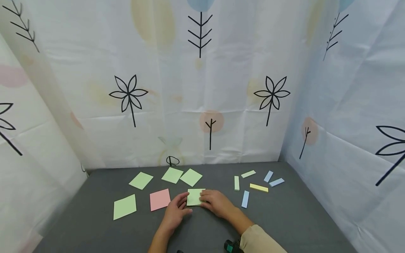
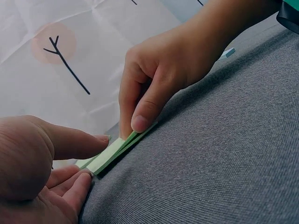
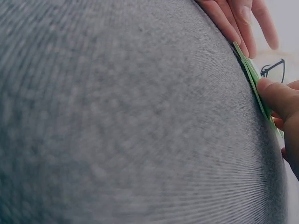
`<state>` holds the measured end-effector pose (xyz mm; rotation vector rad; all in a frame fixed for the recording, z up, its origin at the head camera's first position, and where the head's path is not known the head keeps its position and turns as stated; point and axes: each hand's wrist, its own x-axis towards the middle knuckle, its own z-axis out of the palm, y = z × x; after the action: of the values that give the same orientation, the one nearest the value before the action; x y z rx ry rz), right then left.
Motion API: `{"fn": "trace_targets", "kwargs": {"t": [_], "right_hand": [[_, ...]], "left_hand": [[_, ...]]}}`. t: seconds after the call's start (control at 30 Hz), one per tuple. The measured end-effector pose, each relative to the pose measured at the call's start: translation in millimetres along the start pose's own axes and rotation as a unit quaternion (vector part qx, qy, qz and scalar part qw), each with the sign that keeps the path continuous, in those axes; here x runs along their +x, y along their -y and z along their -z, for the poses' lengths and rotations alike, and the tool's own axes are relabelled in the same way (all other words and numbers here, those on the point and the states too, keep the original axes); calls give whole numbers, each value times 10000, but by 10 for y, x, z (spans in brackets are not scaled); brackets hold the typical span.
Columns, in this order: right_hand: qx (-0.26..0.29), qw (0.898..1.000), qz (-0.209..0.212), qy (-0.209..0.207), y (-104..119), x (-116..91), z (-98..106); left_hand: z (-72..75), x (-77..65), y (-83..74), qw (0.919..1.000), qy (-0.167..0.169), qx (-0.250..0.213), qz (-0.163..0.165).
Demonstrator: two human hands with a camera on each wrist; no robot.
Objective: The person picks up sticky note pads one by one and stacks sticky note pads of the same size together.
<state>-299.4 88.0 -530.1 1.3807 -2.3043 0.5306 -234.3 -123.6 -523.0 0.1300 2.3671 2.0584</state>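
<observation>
In the head view a light green sticky-note pad [image 1: 193, 197] lies on the grey table between my two hands. My right hand [image 1: 218, 203] pinches its right side between thumb and fingers. Seen from the left wrist, the green pad [image 2: 112, 151] looks split into two layers, with a narrow gap under the right thumb [image 2: 142, 116]. At the pad's left edge, the fingers of my left hand [image 1: 175, 212] touch it, loosely bent, the thumb held apart. A pink sticky-note pad [image 1: 159, 199] lies just left of that hand.
Several green square pads lie left and behind, among them one at far left [image 1: 124, 207] and one at the back [image 1: 191, 177]. To the right are narrow strips: yellow [image 1: 258, 188], blue [image 1: 245, 199] and green [image 1: 236, 183]. A patterned white curtain [image 1: 177, 140] stands behind the table.
</observation>
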Motion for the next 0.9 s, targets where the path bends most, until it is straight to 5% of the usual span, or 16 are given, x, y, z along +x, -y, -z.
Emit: {"fn": "trace_targets", "kwargs": {"t": [0.5,0.77,0.9], "right_hand": [[361,9946,-931,292,64,6,52],[626,9879,-1421,31,-20,37,33],[630,9850,-1603,78,-53,14,39]], "left_hand": [[-7,-3,-11,9999,-108,110,-76],[-23,-9,-57,9934,-720,882,-114],[-17,-27,-95,9908,-694,1156,-70]]}}
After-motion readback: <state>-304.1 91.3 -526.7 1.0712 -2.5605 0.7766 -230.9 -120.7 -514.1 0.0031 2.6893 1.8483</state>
